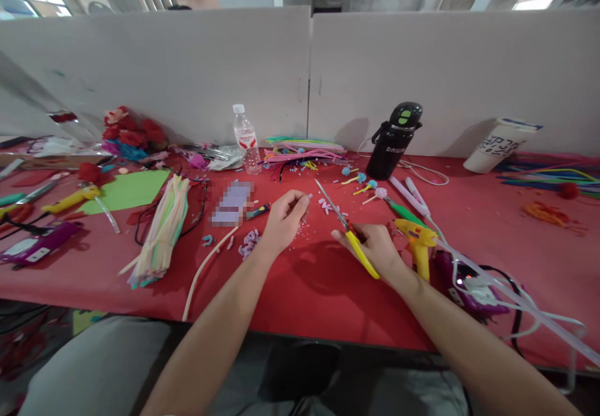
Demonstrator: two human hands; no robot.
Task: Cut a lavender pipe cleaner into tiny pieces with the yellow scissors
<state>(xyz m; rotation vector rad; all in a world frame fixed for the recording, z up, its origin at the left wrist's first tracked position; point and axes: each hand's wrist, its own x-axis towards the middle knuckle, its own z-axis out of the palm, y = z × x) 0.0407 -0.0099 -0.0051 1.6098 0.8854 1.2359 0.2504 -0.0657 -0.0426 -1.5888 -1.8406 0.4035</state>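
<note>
My left hand [287, 217] is closed in a pinch, with a small lilac piece [310, 195] just showing at the fingertips. My right hand [375, 247] grips a pair of scissors [362, 255] by the yellow handle, blades pointing up and to the left. The blades are apart from my left hand. Cut lilac pieces [325, 206] lie on the red table beyond the hands, close to the scissors' tip. More lilac pieces [249, 243] are heaped left of my left wrist. A utility knife [259, 210] lies beside my left hand.
At right a yellow glue gun [419, 241] stands near my right wrist. Behind are pompom-topped stems [370, 185], a black bottle [392, 144] and a water bottle [246, 141]. A bundle of pipe cleaners [162, 232] lies left. A grey partition [187, 79] borders the table.
</note>
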